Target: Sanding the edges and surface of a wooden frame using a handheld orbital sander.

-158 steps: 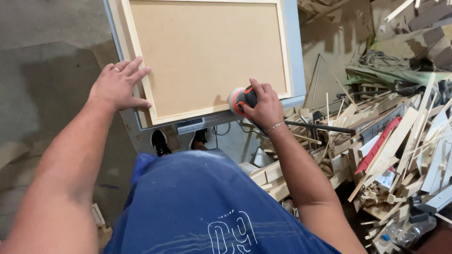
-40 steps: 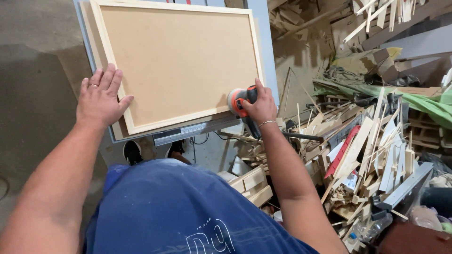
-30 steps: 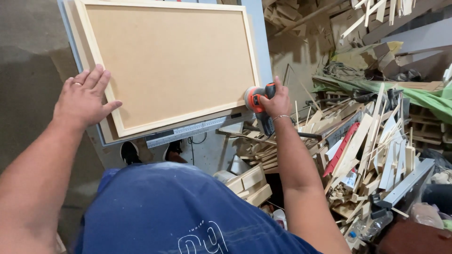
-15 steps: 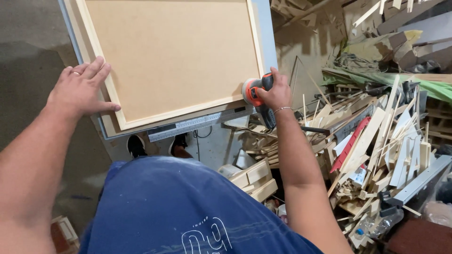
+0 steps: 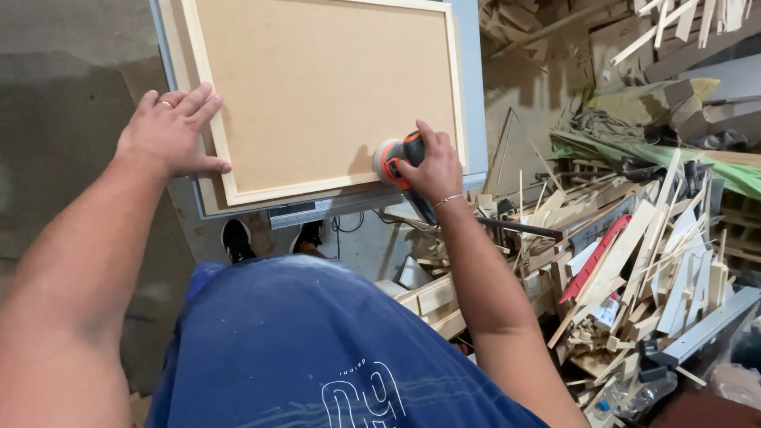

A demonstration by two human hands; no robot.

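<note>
A dusty workshop with a bare concrete floor (image 5: 55, 135) is spreading out under the camera, and a grey work table (image 5: 476, 119) is standing in the middle of it, carrying a framed panel (image 5: 325, 87) of brown board with pale wooden edging. On the left side, the left hand (image 5: 170, 131) is lying open and flat, fingers spread, pressing on the near left corner of the frame and partly on the table edge beside it, with a ring showing on one finger. Moving rightward along the near rail of the frame, the right hand (image 5: 428, 166) is closing around an orange and black sander (image 5: 396, 158), whose round pad is sitting on the near right corner of the panel, close to where the near rail meets the right rail. Judging from this, the step in hand is sanding the near edge of the frame while the other hand is steadying the piece; carrying on along that rail would seem to call for keeping the pad flat and the panel pinned so it is not sliding on the table. Below the table, the person's dark shoes (image 5: 238, 238) are showing, and a blue shirt (image 5: 317, 349) is filling the foreground. Farther right, a heap of wood offcuts (image 5: 634, 261) is piling up, with a red strip (image 5: 594, 257) lying among the pale sticks.
</note>
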